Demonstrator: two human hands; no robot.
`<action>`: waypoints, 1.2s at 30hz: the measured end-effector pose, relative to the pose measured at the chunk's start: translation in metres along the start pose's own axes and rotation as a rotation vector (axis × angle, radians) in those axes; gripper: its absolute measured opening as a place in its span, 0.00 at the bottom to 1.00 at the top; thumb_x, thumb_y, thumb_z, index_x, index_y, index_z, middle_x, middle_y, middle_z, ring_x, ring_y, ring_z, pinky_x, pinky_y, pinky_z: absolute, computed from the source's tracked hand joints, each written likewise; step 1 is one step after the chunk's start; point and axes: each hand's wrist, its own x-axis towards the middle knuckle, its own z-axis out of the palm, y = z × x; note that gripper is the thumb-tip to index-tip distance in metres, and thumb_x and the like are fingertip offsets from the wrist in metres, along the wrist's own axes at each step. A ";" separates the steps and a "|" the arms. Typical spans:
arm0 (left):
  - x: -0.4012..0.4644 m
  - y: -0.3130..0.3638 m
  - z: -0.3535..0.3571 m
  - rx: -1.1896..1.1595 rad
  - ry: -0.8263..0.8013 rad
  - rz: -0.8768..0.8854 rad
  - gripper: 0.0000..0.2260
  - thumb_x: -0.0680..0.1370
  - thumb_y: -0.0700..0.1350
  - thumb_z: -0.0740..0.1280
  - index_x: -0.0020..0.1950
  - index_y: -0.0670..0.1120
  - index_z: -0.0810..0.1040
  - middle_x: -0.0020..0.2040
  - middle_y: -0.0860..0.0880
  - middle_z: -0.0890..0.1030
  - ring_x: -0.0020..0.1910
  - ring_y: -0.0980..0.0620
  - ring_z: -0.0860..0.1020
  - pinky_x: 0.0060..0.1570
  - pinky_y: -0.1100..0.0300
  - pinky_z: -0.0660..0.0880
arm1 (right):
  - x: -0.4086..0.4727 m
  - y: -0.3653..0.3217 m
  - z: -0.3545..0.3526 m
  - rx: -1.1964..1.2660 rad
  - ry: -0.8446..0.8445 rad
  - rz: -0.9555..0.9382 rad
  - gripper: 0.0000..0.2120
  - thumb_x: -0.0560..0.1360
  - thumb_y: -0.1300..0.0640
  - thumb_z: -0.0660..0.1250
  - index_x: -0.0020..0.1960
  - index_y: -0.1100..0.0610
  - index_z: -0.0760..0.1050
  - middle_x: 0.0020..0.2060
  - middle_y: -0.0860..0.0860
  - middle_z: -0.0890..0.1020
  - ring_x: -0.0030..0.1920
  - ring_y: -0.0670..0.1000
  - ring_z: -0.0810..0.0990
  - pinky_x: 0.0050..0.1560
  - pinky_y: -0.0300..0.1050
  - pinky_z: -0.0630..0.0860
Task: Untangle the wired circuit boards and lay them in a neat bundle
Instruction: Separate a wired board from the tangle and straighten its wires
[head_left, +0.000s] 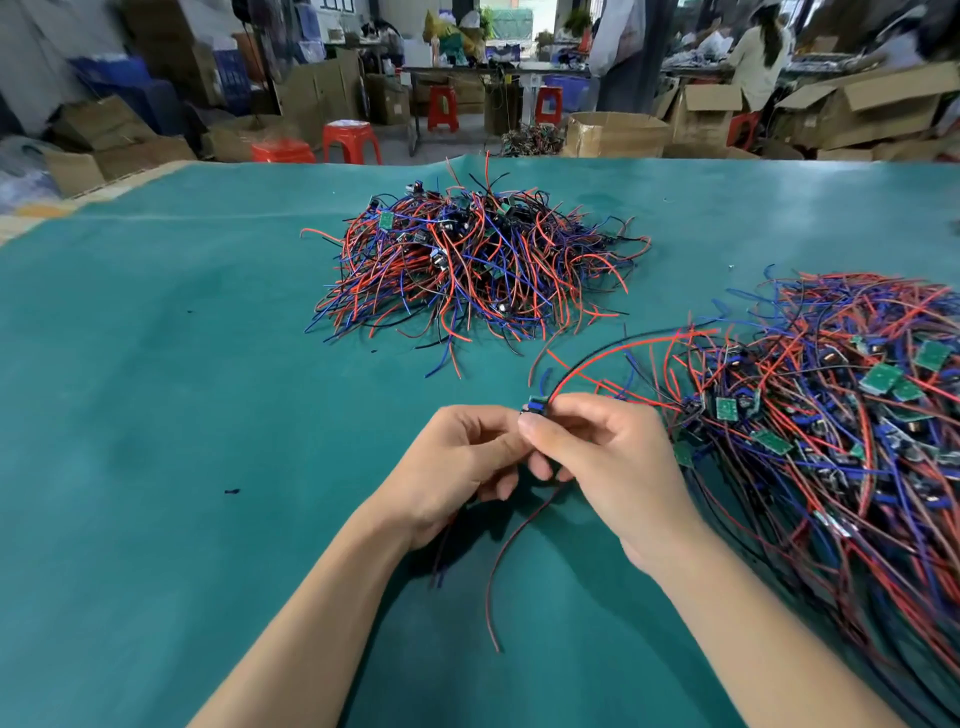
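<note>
Over the green table mat (182, 415) my left hand (457, 467) and my right hand (608, 457) meet and together pinch one small wired circuit board (535, 406). Its red wire (623, 351) arcs up and right toward the big tangled pile of boards and red, blue and black wires (831, 431) on the right. Another dark red wire (506, 566) hangs down from my hands onto the mat. A second heap of wired boards (467, 265) lies at the middle of the table, farther away.
Beyond the table's far edge stand red plastic stools (350, 140), cardboard boxes (615, 134) and a work table. A person (761, 57) works at the back right. The mat is bare on the left side.
</note>
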 end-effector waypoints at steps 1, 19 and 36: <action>0.000 0.001 0.000 -0.007 0.000 -0.006 0.12 0.82 0.43 0.64 0.41 0.45 0.82 0.37 0.46 0.83 0.26 0.55 0.71 0.26 0.67 0.65 | 0.000 -0.001 -0.002 0.023 0.019 -0.025 0.06 0.73 0.52 0.75 0.41 0.54 0.83 0.30 0.48 0.82 0.32 0.46 0.77 0.37 0.42 0.74; 0.000 0.003 0.005 0.007 -0.063 -0.046 0.08 0.81 0.39 0.65 0.45 0.40 0.81 0.37 0.44 0.83 0.31 0.52 0.78 0.32 0.64 0.72 | 0.019 -0.066 -0.078 0.467 0.636 -0.023 0.09 0.76 0.62 0.73 0.38 0.56 0.80 0.30 0.48 0.82 0.30 0.46 0.76 0.32 0.38 0.71; 0.009 -0.009 0.000 0.177 0.123 -0.136 0.08 0.79 0.30 0.65 0.55 0.37 0.79 0.50 0.39 0.82 0.46 0.48 0.80 0.53 0.58 0.76 | 0.092 -0.096 0.194 -0.279 -0.425 0.295 0.10 0.74 0.56 0.73 0.50 0.61 0.77 0.46 0.58 0.83 0.37 0.59 0.86 0.46 0.54 0.86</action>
